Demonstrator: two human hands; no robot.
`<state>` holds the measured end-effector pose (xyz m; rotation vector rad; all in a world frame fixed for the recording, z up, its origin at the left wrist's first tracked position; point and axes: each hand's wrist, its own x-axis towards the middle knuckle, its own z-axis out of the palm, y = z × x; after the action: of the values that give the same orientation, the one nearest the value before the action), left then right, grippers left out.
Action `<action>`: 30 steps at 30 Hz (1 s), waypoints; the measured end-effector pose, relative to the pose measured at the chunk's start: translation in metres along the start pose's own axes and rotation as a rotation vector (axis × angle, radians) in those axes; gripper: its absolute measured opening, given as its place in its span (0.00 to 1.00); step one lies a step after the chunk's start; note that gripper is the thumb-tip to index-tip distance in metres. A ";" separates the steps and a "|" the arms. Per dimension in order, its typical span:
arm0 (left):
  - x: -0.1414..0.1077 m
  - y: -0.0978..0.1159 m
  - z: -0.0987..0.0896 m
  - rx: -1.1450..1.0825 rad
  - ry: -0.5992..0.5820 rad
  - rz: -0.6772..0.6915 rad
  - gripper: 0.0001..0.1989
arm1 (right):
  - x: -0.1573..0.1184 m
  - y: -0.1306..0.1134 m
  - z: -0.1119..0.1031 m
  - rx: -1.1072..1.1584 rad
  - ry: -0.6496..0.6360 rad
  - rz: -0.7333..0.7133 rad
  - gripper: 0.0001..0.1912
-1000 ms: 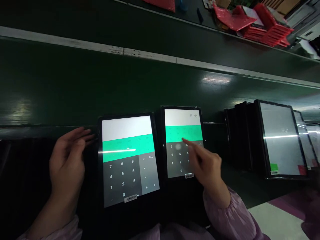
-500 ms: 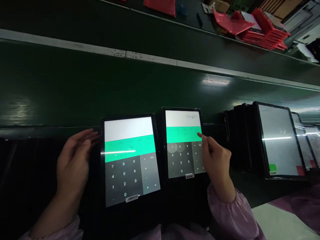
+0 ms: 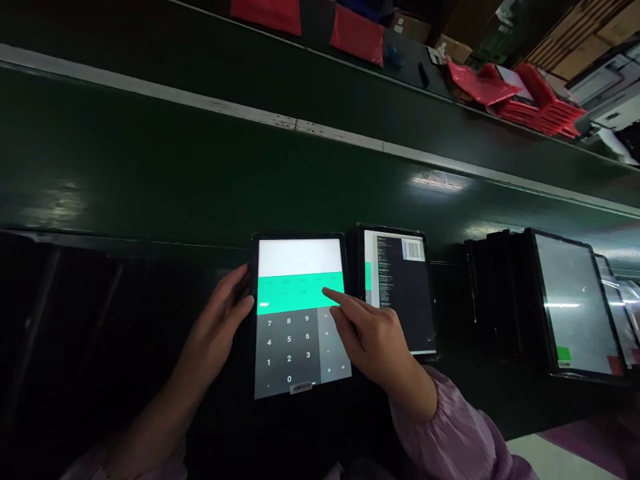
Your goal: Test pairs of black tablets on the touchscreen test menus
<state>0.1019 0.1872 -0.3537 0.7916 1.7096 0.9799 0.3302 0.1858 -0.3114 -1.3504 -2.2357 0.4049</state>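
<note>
My left hand (image 3: 215, 333) is at the left edge of a tablet (image 3: 300, 260), with its thumb at the front rim and its fingers along the side. The tablet's lit screen has a white band, a green band and a grey calculator keypad. Over the green band, my right hand (image 3: 377, 337) points with its index finger stretched out, its tip at the screen. That hand holds nothing; its other fingers are curled. Beside it stands a second tablet (image 3: 413, 293), partly covered by the right hand, showing a dark panel of small text and a square code.
Several tablets (image 3: 575, 300) with pale screens lean in a row at right. Across the dark green bench (image 3: 200, 180) runs a pale metal strip (image 3: 340, 137). Red bubble pouches (image 3: 540, 110) are stacked at the back right, and another red pouch (image 3: 357, 37) lies farther left.
My right hand has moved left from the second tablet to the first. The second screen has switched from calculator to dark text panel. My left hand has come against the first tablet's edge.
</note>
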 end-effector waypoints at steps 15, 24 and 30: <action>-0.001 -0.038 -0.005 0.020 -0.071 0.153 0.30 | -0.002 0.004 0.008 -0.076 0.022 0.049 0.20; -0.003 -0.036 -0.005 0.111 -0.116 0.244 0.34 | -0.007 -0.017 0.011 0.143 -0.124 -0.055 0.19; -0.005 -0.024 -0.006 0.191 -0.168 0.225 0.39 | -0.007 -0.027 0.017 0.163 -0.139 -0.076 0.20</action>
<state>0.0966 0.1704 -0.3720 1.1780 1.6079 0.8795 0.3031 0.1669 -0.3145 -1.1820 -2.3009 0.6572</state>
